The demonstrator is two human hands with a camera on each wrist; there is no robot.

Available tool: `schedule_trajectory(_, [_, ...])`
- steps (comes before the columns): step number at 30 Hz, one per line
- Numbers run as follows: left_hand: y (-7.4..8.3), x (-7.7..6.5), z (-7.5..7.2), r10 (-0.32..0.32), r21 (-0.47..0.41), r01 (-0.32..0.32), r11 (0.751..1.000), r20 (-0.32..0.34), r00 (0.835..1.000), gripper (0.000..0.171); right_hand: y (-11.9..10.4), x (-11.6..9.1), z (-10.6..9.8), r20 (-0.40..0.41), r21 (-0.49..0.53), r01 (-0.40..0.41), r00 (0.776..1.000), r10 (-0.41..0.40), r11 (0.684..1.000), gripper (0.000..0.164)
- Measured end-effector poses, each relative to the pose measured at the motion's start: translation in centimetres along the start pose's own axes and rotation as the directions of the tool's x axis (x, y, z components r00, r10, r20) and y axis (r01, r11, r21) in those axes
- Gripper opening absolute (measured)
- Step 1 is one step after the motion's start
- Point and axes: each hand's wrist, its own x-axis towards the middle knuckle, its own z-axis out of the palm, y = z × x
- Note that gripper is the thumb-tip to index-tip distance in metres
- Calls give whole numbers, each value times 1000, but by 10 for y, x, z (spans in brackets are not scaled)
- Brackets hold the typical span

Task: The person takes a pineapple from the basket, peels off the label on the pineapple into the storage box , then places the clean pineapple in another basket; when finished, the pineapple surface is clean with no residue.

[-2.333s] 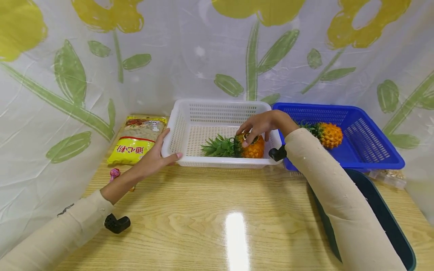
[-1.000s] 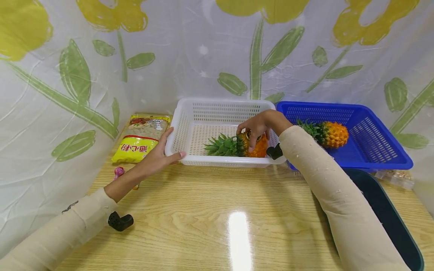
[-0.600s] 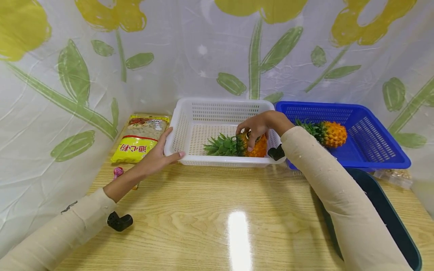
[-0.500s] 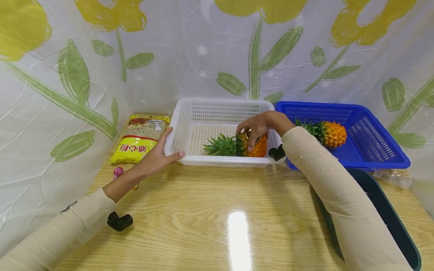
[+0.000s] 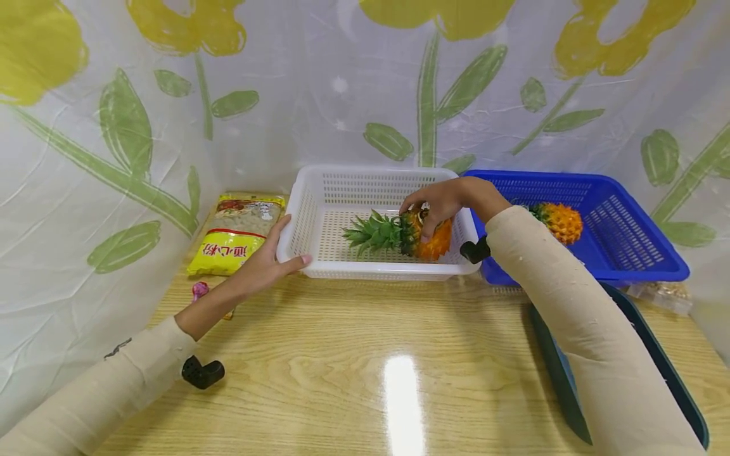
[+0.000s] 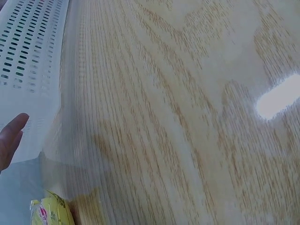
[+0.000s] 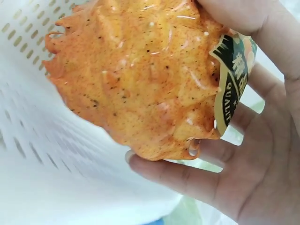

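My right hand (image 5: 436,202) reaches into the white basket (image 5: 382,269) and grips a pineapple (image 5: 436,247), fingers and thumb on opposite sides of its orange body. Its green leaf crown (image 5: 373,234) points left. In the right wrist view, the pineapple (image 7: 140,84) bears a black and gold label (image 7: 229,84) beside the palm. My left hand (image 5: 265,263) rests at the basket's front left corner, thumb extended over the front rim and fingers straight along the left side. The left wrist view catches only fingertips (image 6: 11,136) by the basket's outer wall (image 6: 33,61).
On the right stands a blue basket (image 5: 639,253) with another pineapple (image 5: 561,221), partly behind my sleeve. A dark green bin (image 5: 661,354) lies under my right forearm. A yellow food bag (image 5: 230,237) and a pink lollipop (image 5: 199,289) are at the left. A floral curtain (image 5: 319,95) hangs behind.
The pineapple in my right hand has risen slightly inside the white basket, its crown higher above the front rim. My right wrist has shifted right. My left hand stays at the corner.
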Motion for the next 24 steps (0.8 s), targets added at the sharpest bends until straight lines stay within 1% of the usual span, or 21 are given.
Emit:
schedule_trajectory(3, [1, 0, 0, 1, -2, -1, 1000, 3, 1000, 98, -1, -7, -3, -21, 21, 17, 1000, -16, 1000, 83])
schedule_trajectory(8, [2, -1, -1, -1, -2, 1, 1000, 9, 1000, 97, -1, -19, -7, -78, 44, 29, 997, -25, 999, 84])
schedule_trajectory(12, [3, -1, -1, -8, 3, 8, 1000, 8, 1000, 98, -2, -30, -10, -129, 50, 55, 990, -48, 997, 85])
schedule_trajectory(16, [4, -1, -1, -20, 8, 20, 1000, 6, 1000, 99, -3, -41, -13, -164, 74, 93, 983, -80, 993, 84])
schedule_trajectory(19, [4, -1, -1, -24, 13, 24, 1000, 3, 1000, 99, -5, -49, -14, -185, 95, 104, 979, -86, 990, 83])
schedule_trajectory(24, [5, -2, -1, -25, 22, 25, 999, 1, 1000, 99, -9, -64, -10, -229, 64, 151, 964, -133, 986, 82])
